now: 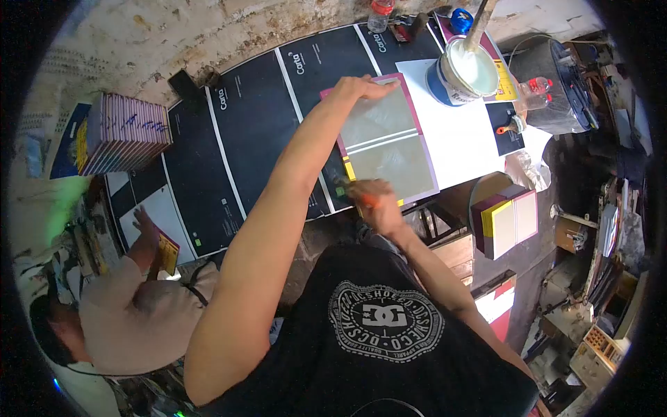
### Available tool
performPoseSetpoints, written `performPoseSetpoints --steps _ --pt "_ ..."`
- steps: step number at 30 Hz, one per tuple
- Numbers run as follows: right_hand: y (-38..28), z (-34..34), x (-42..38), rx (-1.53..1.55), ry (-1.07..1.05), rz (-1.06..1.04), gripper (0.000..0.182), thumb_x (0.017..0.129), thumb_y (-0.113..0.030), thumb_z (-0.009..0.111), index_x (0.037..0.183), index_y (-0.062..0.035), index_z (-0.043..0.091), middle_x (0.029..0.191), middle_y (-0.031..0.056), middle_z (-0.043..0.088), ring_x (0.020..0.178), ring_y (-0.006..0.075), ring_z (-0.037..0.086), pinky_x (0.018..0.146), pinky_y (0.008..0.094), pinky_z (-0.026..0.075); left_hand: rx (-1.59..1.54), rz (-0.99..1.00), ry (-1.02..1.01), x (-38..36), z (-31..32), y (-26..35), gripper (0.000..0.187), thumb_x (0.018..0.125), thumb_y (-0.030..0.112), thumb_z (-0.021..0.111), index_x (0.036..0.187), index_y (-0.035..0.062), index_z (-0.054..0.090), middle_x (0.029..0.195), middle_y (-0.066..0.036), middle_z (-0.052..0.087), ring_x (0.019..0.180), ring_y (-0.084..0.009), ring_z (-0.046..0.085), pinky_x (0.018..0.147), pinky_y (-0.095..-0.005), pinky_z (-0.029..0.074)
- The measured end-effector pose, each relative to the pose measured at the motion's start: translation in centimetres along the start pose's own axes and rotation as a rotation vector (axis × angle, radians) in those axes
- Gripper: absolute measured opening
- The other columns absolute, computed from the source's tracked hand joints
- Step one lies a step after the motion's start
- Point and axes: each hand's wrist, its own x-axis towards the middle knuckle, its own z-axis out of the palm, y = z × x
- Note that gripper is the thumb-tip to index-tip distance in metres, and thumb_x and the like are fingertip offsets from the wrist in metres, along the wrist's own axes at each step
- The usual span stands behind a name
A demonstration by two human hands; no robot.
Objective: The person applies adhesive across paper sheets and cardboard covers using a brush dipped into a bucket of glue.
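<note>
My left hand (365,87) lies flat on the far edge of an open book cover (389,142), grey board with a purple border, pinning it to the table. My right hand (375,201) grips an orange-handled brush (351,191) at the cover's near edge, its bristles on the board by a yellow corner. The cover lies on black printed sheets (257,125) that spread across the table.
A glue bucket (462,69) with a stick in it stands on white paper behind the cover. A stack of finished books (125,132) sits at left. Another person (132,306) works at lower left. More covers (507,219) lie stacked at right.
</note>
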Motion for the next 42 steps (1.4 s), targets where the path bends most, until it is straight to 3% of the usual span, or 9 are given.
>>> performPoseSetpoints --steps 4,8,11,19,25,29,32,37,42 --pt "2.5 -3.9 3.3 -0.320 0.192 0.329 0.049 0.073 -0.006 0.064 0.122 -0.0089 0.064 0.119 0.0151 0.064 0.107 0.0351 0.058 0.092 0.0450 0.043 0.015 0.075 -0.007 0.5 0.6 -0.5 0.124 0.074 0.093 0.029 0.156 0.0015 0.012 0.162 -0.019 0.017 0.149 -0.0347 0.019 0.119 -0.0503 0.019" --pt "6.6 3.1 0.8 -0.356 0.139 0.156 0.043 0.076 -0.005 0.059 0.119 -0.0084 0.065 0.116 0.0150 0.064 0.102 0.0356 0.059 0.088 0.0457 0.045 0.124 0.127 0.028 1.2 0.5 -0.6 0.124 0.074 0.093 0.029 0.155 0.0006 0.014 0.162 -0.020 0.015 0.149 -0.0365 0.015 0.120 -0.0517 0.017" --pt "-1.0 1.7 -0.7 -0.185 -0.114 0.224 0.038 0.077 0.001 0.062 0.114 -0.0060 0.068 0.111 0.0153 0.067 0.102 0.0325 0.062 0.090 0.0438 0.046 -0.020 0.027 -0.043 -0.5 0.0 0.2 0.122 0.075 0.093 0.028 0.156 0.0032 0.015 0.162 -0.019 0.016 0.149 -0.0370 0.016 0.120 -0.0522 0.018" --pt "2.1 -4.5 3.7 -0.334 -0.133 0.056 0.041 0.084 -0.015 0.055 0.124 -0.0190 0.065 0.111 0.0044 0.064 0.101 0.0274 0.059 0.087 0.0410 0.046 0.126 0.087 0.041 0.1 1.1 -0.4 0.110 0.079 0.090 0.020 0.156 0.0115 0.020 0.163 -0.009 0.018 0.149 -0.0318 0.021 0.120 -0.0527 0.017" --pt "-1.2 -3.0 -1.1 -0.300 -0.533 -0.039 0.042 0.081 -0.015 0.059 0.122 -0.0172 0.065 0.109 0.0041 0.066 0.098 0.0245 0.061 0.085 0.0375 0.044 0.207 0.022 0.063 -1.5 1.8 -0.5 0.112 0.075 0.093 0.020 0.158 0.0169 0.014 0.165 -0.006 0.007 0.151 -0.0299 0.011 0.122 -0.0523 0.008" --pt "-0.4 -4.3 3.8 -0.373 -0.248 -0.009 0.044 0.082 -0.013 0.059 0.124 -0.0195 0.064 0.112 0.0047 0.066 0.097 0.0261 0.060 0.084 0.0384 0.044 0.203 0.043 0.047 -3.3 0.8 0.4 0.114 0.074 0.094 0.020 0.158 0.0162 0.011 0.165 -0.005 0.004 0.151 -0.0311 0.008 0.122 -0.0537 0.009" --pt "2.8 -0.1 1.6 -0.369 -0.272 0.026 0.041 0.080 -0.014 0.061 0.120 -0.0194 0.066 0.109 0.0056 0.065 0.097 0.0258 0.060 0.085 0.0393 0.047 0.143 0.062 0.068 -3.5 1.2 0.6 0.103 0.079 0.089 0.018 0.157 0.0211 0.020 0.164 -0.006 0.009 0.151 -0.0287 0.008 0.122 -0.0548 -0.001" --pt "-2.2 -2.0 -3.2 -0.243 -0.502 -0.030 0.043 0.078 -0.014 0.063 0.121 -0.0151 0.065 0.103 0.0059 0.065 0.097 0.0259 0.060 0.088 0.0384 0.048 0.196 0.041 0.101 -3.2 1.8 -0.2 0.109 0.077 0.092 0.019 0.157 0.0186 0.015 0.165 -0.006 0.007 0.151 -0.0313 0.008 0.121 -0.0557 0.007" --pt "0.4 -3.8 3.3 -0.302 -0.241 -0.022 0.041 0.078 -0.015 0.064 0.119 -0.0151 0.065 0.115 0.0065 0.065 0.100 0.0258 0.059 0.087 0.0406 0.047 0.179 0.093 0.081 -1.8 1.3 0.3 0.108 0.077 0.092 0.018 0.157 0.0182 0.019 0.165 -0.006 0.008 0.151 -0.0314 0.010 0.120 -0.0575 0.007"
